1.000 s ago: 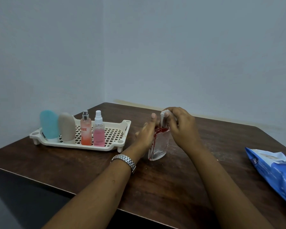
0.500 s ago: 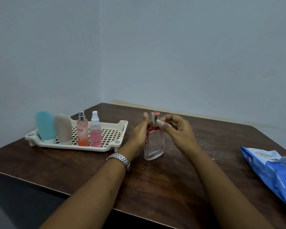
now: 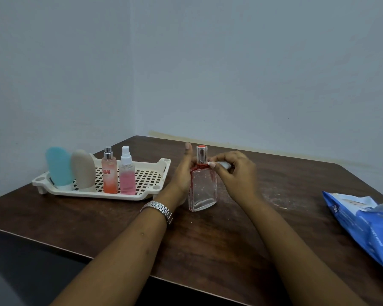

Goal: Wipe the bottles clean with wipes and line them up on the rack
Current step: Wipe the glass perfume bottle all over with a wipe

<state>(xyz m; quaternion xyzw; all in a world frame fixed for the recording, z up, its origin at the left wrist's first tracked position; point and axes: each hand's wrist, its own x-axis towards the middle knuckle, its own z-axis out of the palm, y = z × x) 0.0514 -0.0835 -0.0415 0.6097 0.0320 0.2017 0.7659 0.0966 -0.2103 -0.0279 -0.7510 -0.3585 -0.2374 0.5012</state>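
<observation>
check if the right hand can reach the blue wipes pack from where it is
Probably yes: only bare table lies between the right hand and the wipes pack, though that hand is pinching a wipe against the glass bottle.

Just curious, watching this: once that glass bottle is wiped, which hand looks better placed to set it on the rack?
Probably the left hand: it holds the glass bottle on the side facing the rack, while the right hand pinches the wipe.

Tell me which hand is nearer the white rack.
Left. The left hand holds the glass bottle just beside the rack; the right hand, pinching a wipe, is beyond the bottle.
</observation>
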